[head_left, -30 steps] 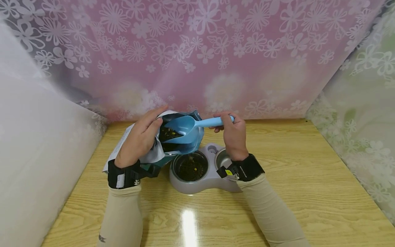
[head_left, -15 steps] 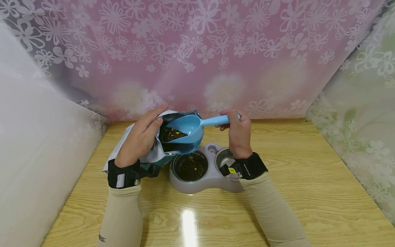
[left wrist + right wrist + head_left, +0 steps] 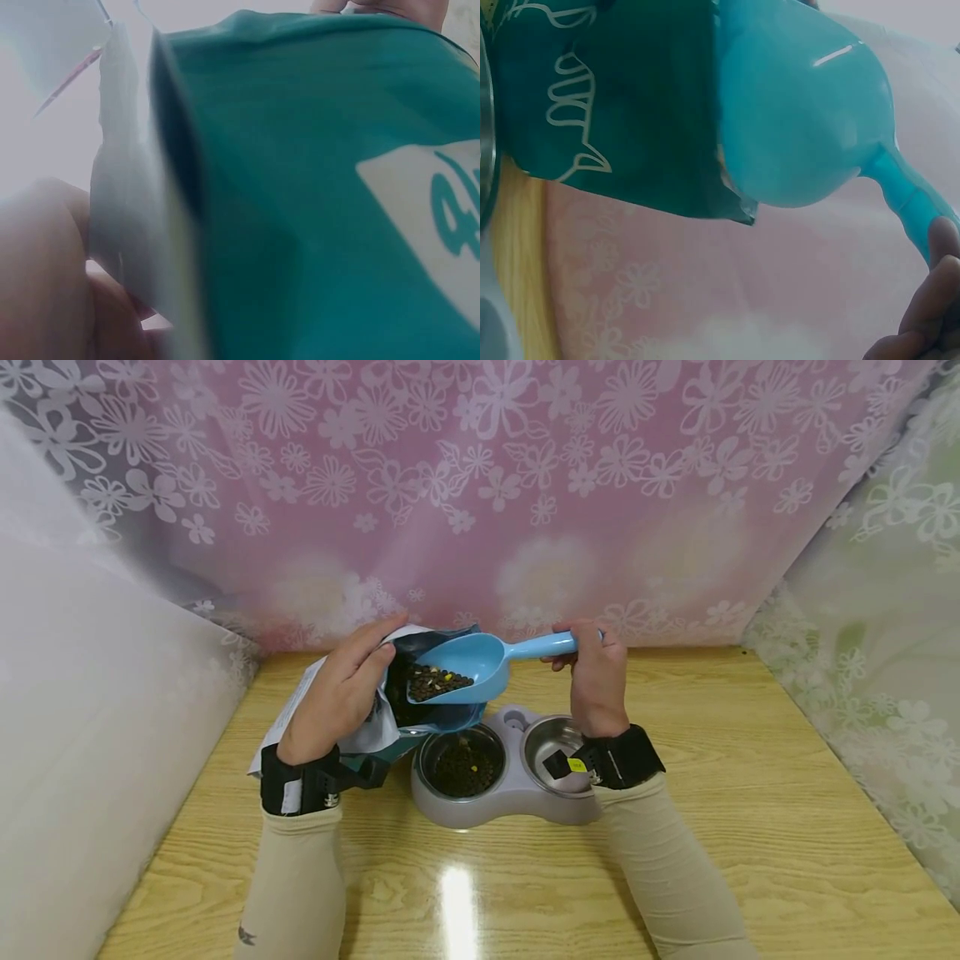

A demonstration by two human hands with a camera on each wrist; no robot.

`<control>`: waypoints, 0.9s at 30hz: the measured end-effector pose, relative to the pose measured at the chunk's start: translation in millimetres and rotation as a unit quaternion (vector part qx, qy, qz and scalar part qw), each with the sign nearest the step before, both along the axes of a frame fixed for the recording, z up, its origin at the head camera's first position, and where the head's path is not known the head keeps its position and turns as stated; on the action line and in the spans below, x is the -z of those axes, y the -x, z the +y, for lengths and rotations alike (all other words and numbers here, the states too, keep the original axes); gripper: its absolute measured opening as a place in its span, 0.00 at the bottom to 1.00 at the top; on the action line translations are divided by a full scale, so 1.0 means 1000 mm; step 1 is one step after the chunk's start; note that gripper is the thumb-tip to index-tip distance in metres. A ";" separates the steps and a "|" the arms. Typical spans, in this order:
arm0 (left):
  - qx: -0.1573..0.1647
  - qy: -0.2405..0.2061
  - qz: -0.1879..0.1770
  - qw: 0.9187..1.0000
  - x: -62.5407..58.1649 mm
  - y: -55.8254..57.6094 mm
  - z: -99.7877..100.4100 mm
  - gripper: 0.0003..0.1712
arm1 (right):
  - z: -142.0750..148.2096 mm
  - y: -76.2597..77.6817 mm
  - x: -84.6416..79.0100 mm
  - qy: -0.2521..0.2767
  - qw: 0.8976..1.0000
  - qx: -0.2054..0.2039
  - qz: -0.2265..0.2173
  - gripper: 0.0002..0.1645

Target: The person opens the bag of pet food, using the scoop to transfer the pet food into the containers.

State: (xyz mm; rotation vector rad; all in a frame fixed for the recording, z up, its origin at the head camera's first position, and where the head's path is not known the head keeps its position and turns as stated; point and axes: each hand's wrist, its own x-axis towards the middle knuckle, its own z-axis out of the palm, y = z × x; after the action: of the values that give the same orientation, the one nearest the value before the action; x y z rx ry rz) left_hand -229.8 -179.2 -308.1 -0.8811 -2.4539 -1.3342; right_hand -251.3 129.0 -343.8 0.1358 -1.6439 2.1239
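Observation:
My left hand (image 3: 337, 689) grips a green and white bag (image 3: 285, 187) by its side, holding it tilted with its mouth facing right. In my right hand (image 3: 600, 681) is the handle of a light blue scoop (image 3: 487, 664). Brown kibble (image 3: 438, 683) with a few yellow pieces lies in the scoop, whose front end overlaps the bag's opening. From the right wrist view, the rounded back of the scoop shows beside the bag's edge. Below sits a grey double pet bowl (image 3: 480, 814); kibble (image 3: 461, 770) covers the bottom of its left bowl.
The right steel bowl (image 3: 551, 752) is partly covered by the right wrist strap. Bowl stand and hands are over a wood-grain table (image 3: 750, 802). A pink flowered curtain (image 3: 480, 510) hangs behind, with a white sheet (image 3: 112, 710) on the left.
My right hand has drawn the scoop rightward, partly out of the bag, and more kibble shows in it. The left hand and the bag have stayed nearly still.

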 end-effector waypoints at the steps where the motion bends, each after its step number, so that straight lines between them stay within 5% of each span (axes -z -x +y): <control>1: 0.000 0.000 0.000 1.000 0.000 0.000 0.000 0.27 | 0.002 0.000 -0.001 0.004 1.000 0.001 0.001 0.19; 18: 0.006 0.006 0.008 1.000 0.002 0.000 0.002 0.27 | 0.043 0.000 0.004 0.057 0.998 -0.018 0.026 0.19; 27: -0.002 0.008 0.008 1.000 0.000 -0.001 0.003 0.27 | 0.068 0.001 0.005 0.112 0.994 -0.006 -0.009 0.21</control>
State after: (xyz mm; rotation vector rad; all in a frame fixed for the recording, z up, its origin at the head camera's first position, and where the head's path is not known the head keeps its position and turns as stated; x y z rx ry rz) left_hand -229.1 -176.3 -308.4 -0.8883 -2.4561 -1.3023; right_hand -252.7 196.6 -348.5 0.0559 -1.4043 2.3083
